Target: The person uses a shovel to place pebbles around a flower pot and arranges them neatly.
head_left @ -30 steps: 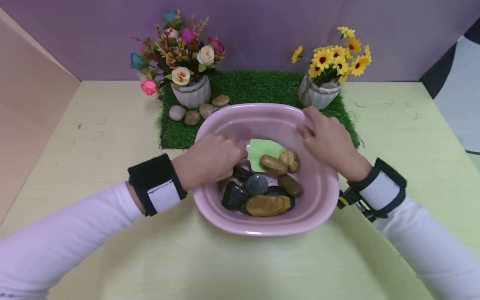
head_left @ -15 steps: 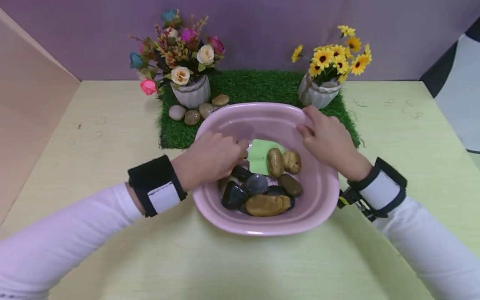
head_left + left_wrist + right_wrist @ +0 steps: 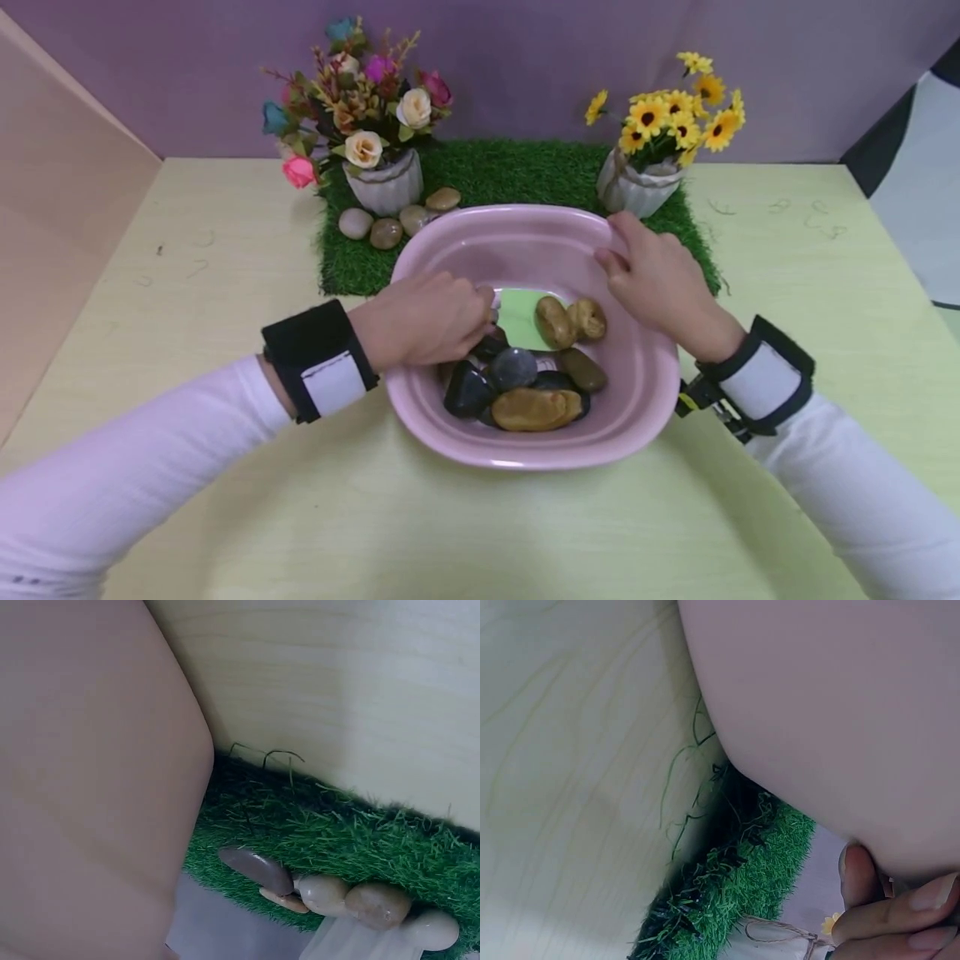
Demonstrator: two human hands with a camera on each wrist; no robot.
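Note:
A pink plastic basin [image 3: 525, 462] sits in the middle, with several smooth stones in its bottom. My right hand [image 3: 660, 279] grips the basin's right rim, and its curled fingers [image 3: 892, 922] show under the rim in the right wrist view. My left hand [image 3: 427, 321] reaches over the left rim into the basin, knuckles up and fingers curled down. I cannot tell what its hidden fingertips hold. Right beside them lies a flat light-green piece [image 3: 519, 315]. A tan oval stone [image 3: 554, 322] overlaps it, next to a knobbly yellowish stone [image 3: 588, 319]. Dark stones [image 3: 468, 390] lie nearer me.
Behind the basin is a green grass mat [image 3: 517, 171]. On it stand a pot of mixed flowers [image 3: 386, 185] at left and a pot of yellow flowers [image 3: 637, 187] at right. Several pebbles [image 3: 386, 234] lie by the left pot, close to the basin's rim.
The tan oval stone has turned from lying crosswise to pointing away from me. The green piece shows less of its far end. My left hand has shifted slightly; the right stays put.

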